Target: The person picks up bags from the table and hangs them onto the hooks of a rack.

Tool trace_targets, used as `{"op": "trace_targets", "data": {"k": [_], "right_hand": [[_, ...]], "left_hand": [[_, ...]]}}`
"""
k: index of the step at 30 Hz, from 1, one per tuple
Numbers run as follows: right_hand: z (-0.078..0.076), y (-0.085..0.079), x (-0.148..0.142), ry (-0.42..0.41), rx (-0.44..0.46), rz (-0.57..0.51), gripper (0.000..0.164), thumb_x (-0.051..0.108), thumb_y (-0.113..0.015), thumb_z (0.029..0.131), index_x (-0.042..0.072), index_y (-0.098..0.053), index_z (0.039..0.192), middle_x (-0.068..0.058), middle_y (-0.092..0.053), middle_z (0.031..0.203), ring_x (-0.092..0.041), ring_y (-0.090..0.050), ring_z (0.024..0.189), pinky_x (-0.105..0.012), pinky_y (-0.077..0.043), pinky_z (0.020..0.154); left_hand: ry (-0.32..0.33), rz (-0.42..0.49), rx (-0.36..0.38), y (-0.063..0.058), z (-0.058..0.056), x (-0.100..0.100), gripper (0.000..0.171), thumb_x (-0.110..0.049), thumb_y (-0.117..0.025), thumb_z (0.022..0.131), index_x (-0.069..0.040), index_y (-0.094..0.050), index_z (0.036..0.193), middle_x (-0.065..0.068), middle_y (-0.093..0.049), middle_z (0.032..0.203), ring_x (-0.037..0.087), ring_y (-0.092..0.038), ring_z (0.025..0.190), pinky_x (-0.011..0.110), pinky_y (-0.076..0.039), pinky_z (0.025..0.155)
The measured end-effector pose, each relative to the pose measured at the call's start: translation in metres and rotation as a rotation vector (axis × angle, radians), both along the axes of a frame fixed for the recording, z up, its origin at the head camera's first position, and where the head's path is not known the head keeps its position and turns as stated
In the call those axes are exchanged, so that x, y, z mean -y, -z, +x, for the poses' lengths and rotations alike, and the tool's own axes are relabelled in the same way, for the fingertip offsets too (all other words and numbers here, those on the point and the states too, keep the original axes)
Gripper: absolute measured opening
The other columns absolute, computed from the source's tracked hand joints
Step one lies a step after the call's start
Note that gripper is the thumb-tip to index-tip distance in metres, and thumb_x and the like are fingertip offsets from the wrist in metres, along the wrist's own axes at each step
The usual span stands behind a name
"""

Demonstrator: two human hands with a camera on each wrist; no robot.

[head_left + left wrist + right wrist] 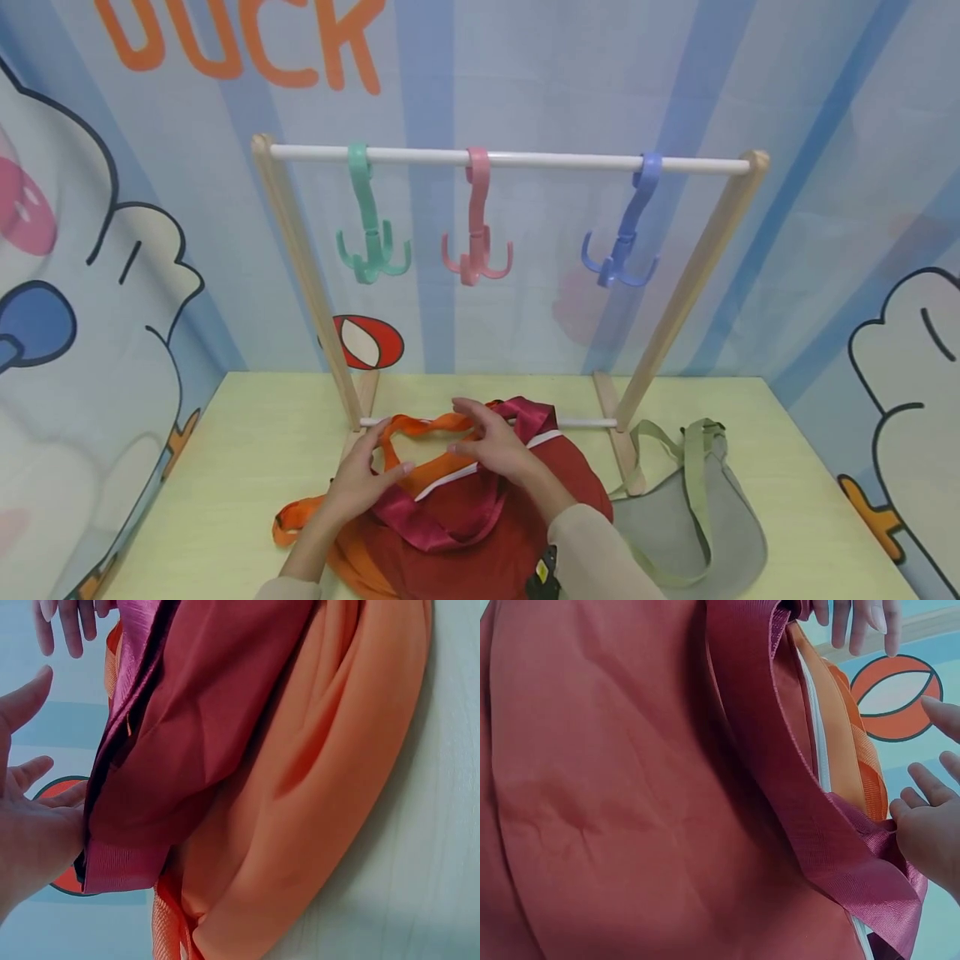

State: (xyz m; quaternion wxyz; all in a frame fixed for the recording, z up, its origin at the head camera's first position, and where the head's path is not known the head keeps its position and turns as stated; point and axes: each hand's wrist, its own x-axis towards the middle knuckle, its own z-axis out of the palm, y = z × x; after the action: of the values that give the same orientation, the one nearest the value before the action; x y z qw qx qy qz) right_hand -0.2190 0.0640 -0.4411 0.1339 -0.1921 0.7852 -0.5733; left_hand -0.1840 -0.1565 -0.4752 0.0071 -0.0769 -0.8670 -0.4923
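Note:
A dark red bag [465,542] with shiny maroon straps [442,533] lies against an orange bag [315,772], which shows behind and to its left. Between my two hands stands a loop of orange strap [427,423]. My left hand [360,479] is at the left end of that loop, thumb spread from the fingers. In the left wrist view its fingers pass behind the maroon strap edge. My right hand [498,448] is over the bags' upper edge, fingers spread, its lower fingers against the maroon strap [885,881] in the right wrist view.
A wooden rack with a white bar [562,159] stands behind, carrying green [369,225], pink [477,225] and blue [626,225] hooks. To the right lies a grey bag [660,533] with light green straps [697,492]. An orange strap end [296,518] sticks out left.

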Motion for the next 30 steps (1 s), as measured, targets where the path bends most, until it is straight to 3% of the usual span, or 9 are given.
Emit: {"op": "trace_targets", "data": {"k": [4, 8, 16, 30], "right_hand": [[-0.009, 0.016, 0.0, 0.015, -0.004, 0.045, 0.061, 0.013, -0.066, 0.085, 0.012, -0.037, 0.139, -0.013, -0.04, 0.138, -0.034, -0.034, 0.127, -0.05, -0.029, 0.1], [-0.013, 0.022, 0.001, 0.021, -0.011, 0.084, 0.06, 0.015, -0.066, 0.085, 0.012, -0.038, 0.138, -0.015, -0.039, 0.138, -0.033, -0.039, 0.123, -0.05, -0.033, 0.097], [-0.015, 0.025, 0.005, 0.065, -0.021, 0.181, 0.058, 0.016, -0.064, 0.086, 0.012, -0.038, 0.138, -0.012, -0.04, 0.138, -0.03, -0.039, 0.123, -0.047, -0.033, 0.098], [-0.017, 0.028, 0.005, 0.085, -0.02, 0.229, 0.056, 0.016, -0.063, 0.087, 0.013, -0.039, 0.138, -0.01, -0.041, 0.137, -0.029, -0.038, 0.124, -0.047, -0.03, 0.1]], "left_hand": [[-0.013, -0.012, 0.007, 0.002, -0.001, 0.0, 0.073, -0.024, -0.071, 0.08, -0.002, -0.033, 0.139, 0.025, -0.038, 0.134, 0.04, -0.04, 0.118, 0.05, -0.042, 0.086], [-0.017, 0.001, 0.012, 0.004, -0.001, 0.0, 0.073, -0.023, -0.071, 0.08, -0.002, -0.033, 0.139, 0.025, -0.037, 0.135, 0.04, -0.039, 0.119, 0.051, -0.04, 0.088], [-0.021, 0.009, 0.01, 0.005, -0.003, 0.001, 0.073, -0.02, -0.071, 0.08, 0.0, -0.032, 0.138, 0.025, -0.035, 0.137, 0.043, -0.036, 0.121, 0.052, -0.034, 0.095], [-0.048, -0.009, 0.048, 0.009, -0.008, -0.001, 0.073, -0.022, -0.07, 0.081, 0.001, -0.031, 0.139, 0.026, -0.033, 0.138, 0.043, -0.032, 0.125, 0.055, -0.028, 0.098]]}}
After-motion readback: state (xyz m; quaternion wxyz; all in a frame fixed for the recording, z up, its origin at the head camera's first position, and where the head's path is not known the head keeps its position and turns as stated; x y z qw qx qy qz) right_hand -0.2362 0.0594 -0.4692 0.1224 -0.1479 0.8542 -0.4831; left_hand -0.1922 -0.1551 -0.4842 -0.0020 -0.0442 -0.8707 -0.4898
